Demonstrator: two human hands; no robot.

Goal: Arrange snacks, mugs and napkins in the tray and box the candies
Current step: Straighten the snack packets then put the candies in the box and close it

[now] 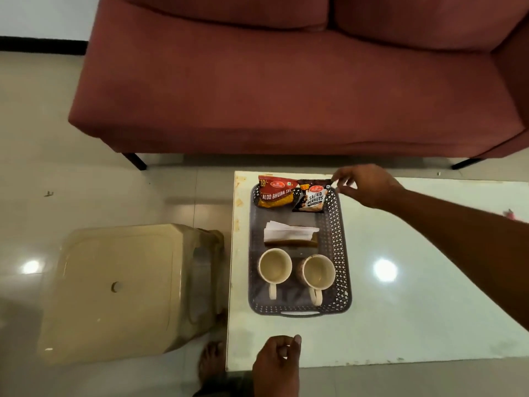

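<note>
A dark perforated tray [342,270] lies on the pale table [415,296]. At its far end lean a red Aloo Bhujia packet [276,193] and a black Salted Peanuts packet [313,196]. A stack of white napkins [289,230] rests in a holder at mid-tray. Two cream mugs [275,267] [318,273] stand at the near end, handles toward me. My right hand [363,184] reaches over the tray's far right corner, fingertips pinching the top right corner of the peanuts packet. My left hand [276,359] rests curled at the table's near edge, holding nothing.
A red sofa [286,90] stands beyond the table. A beige plastic stool [120,287] is on the glossy floor left of the table. A bare foot [210,361] shows near the table's front left corner. A small pink thing [511,214] lies at the far right.
</note>
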